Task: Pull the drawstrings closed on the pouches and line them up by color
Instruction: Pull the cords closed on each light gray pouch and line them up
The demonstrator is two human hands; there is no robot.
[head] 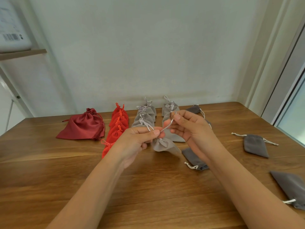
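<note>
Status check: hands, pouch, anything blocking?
Left hand and right hand each pinch a drawstring. Light grey pouch mouth gathered, between hands. Dark grey pouches loose at right, nothing blocking.

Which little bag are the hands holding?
The light gray pouch whose strings the left hand and right hand pinch; the others lie untouched on the table.

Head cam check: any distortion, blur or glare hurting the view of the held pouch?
Head view: wide-angle bowing tilts the window frame and shelf at the edges; light soft, shadows on the table faint, no glare; light grey pouch and its drawstring, pinched by left hand and right hand, slightly soft.
</note>
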